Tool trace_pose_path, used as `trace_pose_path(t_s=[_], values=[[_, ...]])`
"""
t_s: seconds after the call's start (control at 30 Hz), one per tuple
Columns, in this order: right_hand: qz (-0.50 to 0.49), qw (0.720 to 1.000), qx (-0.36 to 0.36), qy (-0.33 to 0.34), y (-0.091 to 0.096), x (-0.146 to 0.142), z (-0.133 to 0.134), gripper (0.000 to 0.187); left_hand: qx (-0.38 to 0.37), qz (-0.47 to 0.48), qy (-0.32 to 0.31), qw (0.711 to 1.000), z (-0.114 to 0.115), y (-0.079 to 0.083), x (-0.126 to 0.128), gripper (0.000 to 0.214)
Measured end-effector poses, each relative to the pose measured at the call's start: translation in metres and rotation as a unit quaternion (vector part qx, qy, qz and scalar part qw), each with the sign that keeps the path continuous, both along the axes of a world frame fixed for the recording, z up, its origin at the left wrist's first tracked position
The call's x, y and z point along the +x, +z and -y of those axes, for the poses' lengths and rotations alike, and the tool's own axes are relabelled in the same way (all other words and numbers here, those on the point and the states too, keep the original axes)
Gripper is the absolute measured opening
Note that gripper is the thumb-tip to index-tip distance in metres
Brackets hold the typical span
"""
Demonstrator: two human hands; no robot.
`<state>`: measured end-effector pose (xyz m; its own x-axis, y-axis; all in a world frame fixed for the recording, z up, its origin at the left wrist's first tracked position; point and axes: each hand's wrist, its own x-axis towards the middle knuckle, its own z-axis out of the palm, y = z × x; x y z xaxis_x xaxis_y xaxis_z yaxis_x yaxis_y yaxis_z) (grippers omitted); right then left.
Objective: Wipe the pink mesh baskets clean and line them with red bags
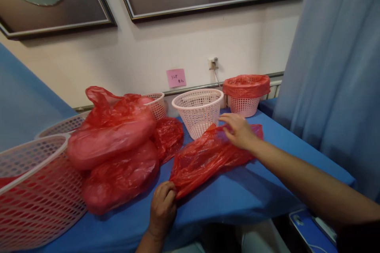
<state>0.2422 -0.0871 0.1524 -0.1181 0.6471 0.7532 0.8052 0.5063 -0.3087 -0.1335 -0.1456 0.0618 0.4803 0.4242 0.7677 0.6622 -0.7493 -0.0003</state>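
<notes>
A thin red plastic bag (204,152) lies spread across the blue-covered table. At its near left corner, my left hand (164,203) is closed, pinching the bag's edge. My right hand (237,129) hovers over the bag's far right part, its fingers stretched out and apart, with nothing visibly held. Just beyond those fingertips stands a pale pink plastic basket (196,112), upright and without a liner. The bag's far edge overlaps the lower front of this basket in view.
Behind on the right, another basket (245,106) wears a red bag folded over its rim. Heaped red bags (115,146) fill the left, beside a large basket (38,189) and a smaller basket (158,106). A blue curtain (329,67) hangs right; a pink note (176,78) is on the wall.
</notes>
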Motion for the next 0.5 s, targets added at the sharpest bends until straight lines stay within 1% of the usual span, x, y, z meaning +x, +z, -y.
trace_pose_path(t_s=[0.03, 0.07, 0.1, 0.13, 0.17, 0.2, 0.27, 0.33, 0.4, 0.5], values=[[0.046, 0.999, -0.026, 0.006, 0.003, -0.015, -0.007, 0.045, 0.001, 0.005, 0.001, 1.0, 0.0, 0.0, 0.0, 0.03], [0.061, 0.996, -0.06, 0.009, 0.004, -0.027, -0.015, 0.044, 0.002, 0.011, 0.003, 1.0, 0.0, 0.0, 0.0, 0.03], [0.051, 0.994, -0.098, 0.008, 0.004, -0.036, -0.024, 0.04, 0.002, 0.018, 0.006, 1.0, 0.001, -0.001, -0.001, 0.031], [0.025, 0.99, -0.135, 0.008, 0.002, -0.041, -0.033, 0.031, 0.0, 0.024, 0.01, 1.0, 0.001, -0.002, -0.001, 0.032], [-0.012, 0.985, -0.169, 0.009, 0.0, -0.042, -0.042, 0.019, -0.006, 0.029, 0.013, 0.999, 0.001, -0.003, -0.002, 0.032], [-0.05, 0.979, -0.197, 0.01, -0.001, -0.04, -0.051, 0.012, -0.014, 0.033, 0.016, 0.999, 0.001, -0.004, -0.002, 0.033], [-0.121, 0.967, -0.225, 0.005, -0.003, -0.028, -0.065, 0.027, -0.034, 0.042, 0.019, 0.998, 0.0, -0.005, -0.003, 0.034], [-0.203, 0.952, -0.229, -0.004, 0.0, -0.009, -0.076, 0.036, -0.049, 0.052, 0.022, 0.997, -0.002, -0.007, -0.004, 0.034], [-0.309, 0.925, -0.219, -0.011, 0.006, 0.015, -0.081, 0.036, -0.056, 0.067, 0.027, 0.996, -0.005, -0.008, -0.005, 0.034], [-0.468, 0.867, -0.17, -0.008, 0.018, 0.051, -0.079, 0.028, -0.061, 0.093, 0.039, 0.993, -0.011, -0.011, -0.007, 0.034]])
